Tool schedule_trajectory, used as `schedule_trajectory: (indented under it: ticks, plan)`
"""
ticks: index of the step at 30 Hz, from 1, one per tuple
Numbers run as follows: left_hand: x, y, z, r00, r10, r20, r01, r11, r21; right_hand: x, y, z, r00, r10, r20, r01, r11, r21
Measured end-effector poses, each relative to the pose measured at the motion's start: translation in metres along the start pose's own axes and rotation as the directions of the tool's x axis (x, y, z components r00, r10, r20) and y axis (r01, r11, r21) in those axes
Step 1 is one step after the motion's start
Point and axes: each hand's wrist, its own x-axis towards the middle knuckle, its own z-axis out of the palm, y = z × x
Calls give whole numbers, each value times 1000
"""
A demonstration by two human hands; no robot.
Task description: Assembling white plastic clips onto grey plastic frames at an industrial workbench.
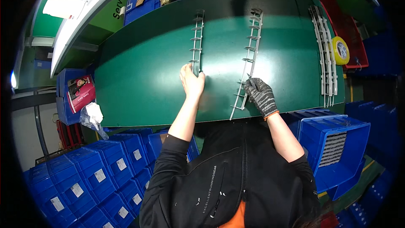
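Note:
Two long, narrow grey strips with crosswise fins lie on the green worktable (143, 71), running away from me. My left hand (192, 83), bare, is closed around the near end of the left finned strip (195, 44) and hides that end. On my right hand (261, 96) is a grey knitted glove with an orange cuff. Its fingers are pinched together at the lower half of the right finned strip (252, 44), on what looks like one of its grey fins; the glove partly hides that spot. The near end of this strip points toward the table's front edge.
More finned strips (325, 55) lie side by side at the table's right end, beside a yellow tape roll (339, 50) and a red bin (354, 42). An open blue crate (358, 137) holding grey strips stands at my right. Stacked blue crates (90, 173) fill the lower left.

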Motion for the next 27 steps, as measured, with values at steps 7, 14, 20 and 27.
schedule_trajectory:
  ticks: [7, 14, 20, 27]
  plan:
    - [24, -15, 4, 967, -169, 191, 169, 985, 17, 7, 2, 1, 993, -113, 42, 118, 985, -124]
    - [21, -22, 0, 885, -300, 357, 295, 953, 71, 6, 10, 8, 985, -131, 110, 151, 968, -201]
    - [-5, -25, -14, 891, -7, 454, 289, 780, -555, 8, -6, 5, 976, -178, 128, 178, 984, 18]
    - [-47, 46, -79, 768, 242, 593, 453, 449, -770, 7, -81, 11, 859, -496, 125, 511, 825, -239]
